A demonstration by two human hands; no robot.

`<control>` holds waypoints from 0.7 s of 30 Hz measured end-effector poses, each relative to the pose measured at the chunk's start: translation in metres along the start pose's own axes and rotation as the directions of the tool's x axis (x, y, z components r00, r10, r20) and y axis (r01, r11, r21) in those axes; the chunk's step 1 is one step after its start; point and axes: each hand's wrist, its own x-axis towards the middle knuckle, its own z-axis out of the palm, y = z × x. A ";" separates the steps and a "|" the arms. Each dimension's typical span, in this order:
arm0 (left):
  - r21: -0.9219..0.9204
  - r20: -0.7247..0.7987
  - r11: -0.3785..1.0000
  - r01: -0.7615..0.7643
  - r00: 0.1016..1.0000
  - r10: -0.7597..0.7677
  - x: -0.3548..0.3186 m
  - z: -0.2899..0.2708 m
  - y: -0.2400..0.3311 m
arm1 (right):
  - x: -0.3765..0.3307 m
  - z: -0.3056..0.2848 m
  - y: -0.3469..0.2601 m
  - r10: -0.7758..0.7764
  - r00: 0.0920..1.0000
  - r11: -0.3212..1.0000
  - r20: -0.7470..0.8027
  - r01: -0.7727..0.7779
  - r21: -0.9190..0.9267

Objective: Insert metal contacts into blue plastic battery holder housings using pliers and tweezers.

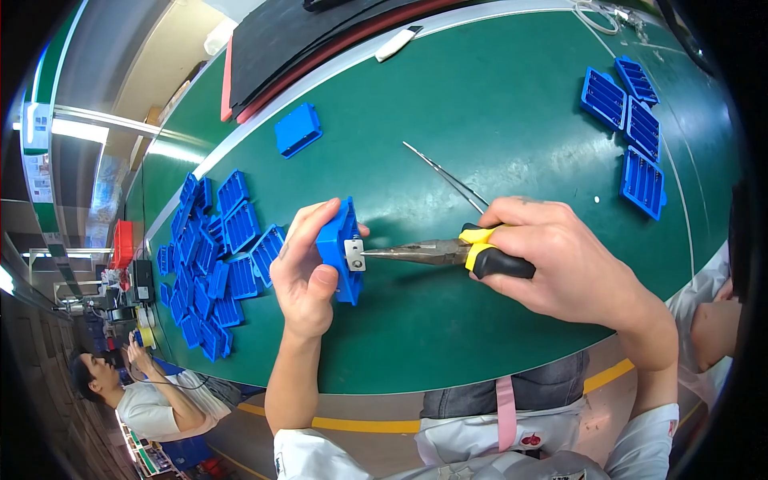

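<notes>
My left hand (304, 280) is closed around a blue plastic case (336, 244), tilted up on its edge above the table. A small silvery metal plate (354, 255) sits on the side of the case that faces right. In my right hand (560, 256) are long-nose pliers (424, 252) with yellow and black handles. Their narrow tips reach the metal plate; whether they pinch it, I cannot tell. Just beyond my right hand, metal tweezers (445, 174) lie on the green table (480, 352).
Many blue cases (204, 268) are heaped at the left. One blue case (298, 130) lies alone farther back, and several blue trays (628, 112) lie at the far right. A white-handled tool (398, 44) rests near the back edge. Another person (152, 392) works at the left.
</notes>
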 end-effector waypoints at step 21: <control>-0.013 0.039 0.999 0.037 0.999 -0.036 -0.001 0.003 -0.001 | -0.001 -0.005 -0.002 0.008 0.999 0.999 0.042 -0.007 -0.040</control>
